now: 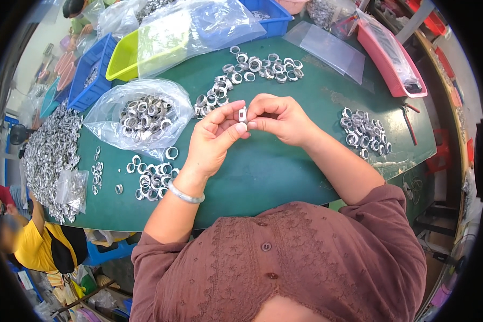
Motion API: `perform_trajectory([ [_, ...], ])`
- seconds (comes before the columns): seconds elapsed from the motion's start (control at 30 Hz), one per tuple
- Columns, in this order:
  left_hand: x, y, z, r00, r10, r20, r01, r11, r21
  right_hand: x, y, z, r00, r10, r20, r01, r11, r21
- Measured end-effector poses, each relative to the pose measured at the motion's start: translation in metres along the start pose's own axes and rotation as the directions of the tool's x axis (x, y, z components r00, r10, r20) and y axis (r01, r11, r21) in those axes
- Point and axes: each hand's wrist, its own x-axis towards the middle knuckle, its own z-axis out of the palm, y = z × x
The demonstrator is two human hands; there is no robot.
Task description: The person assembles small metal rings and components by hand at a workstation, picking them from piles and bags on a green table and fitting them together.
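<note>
Taking the green table point(284, 177) as landmark: at its far left edge a big heap of metal rings point(51, 155) lies loose, and just right of it an open plastic bag point(139, 115) is partly filled with rings. Over the table's middle, the left hand point(214, 140) and the right hand point(282, 119) pinch together one small metal ring point(242, 114), fingers closed narrow around it. At the right side a small pile of rings point(364, 131) rests. Judging from the piles, much sorting remains.
</note>
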Motion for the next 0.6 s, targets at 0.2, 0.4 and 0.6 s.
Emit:
perform_trajectory([
  [0.2, -0.001, -0.006, 0.0, 0.998, 0.059, -0.005, -0.059, 0.998, -0.019, -0.001, 0.003, 0.002, 1.0, -0.021, 0.009, 0.021, 0.999, 0.043],
  [0.4, -0.001, -0.008, 0.001, 0.994, 0.108, -0.028, -0.108, 0.994, 0.024, -0.001, 0.004, 0.005, 1.0, -0.025, 0.013, 0.024, 0.998, 0.063],
  [0.6, 0.001, -0.015, -0.001, 0.999, 0.003, 0.049, -0.006, 0.999, 0.048, -0.009, -0.029, -0.024, 0.981, 0.069, 0.183, 0.025, 0.885, -0.466],
])
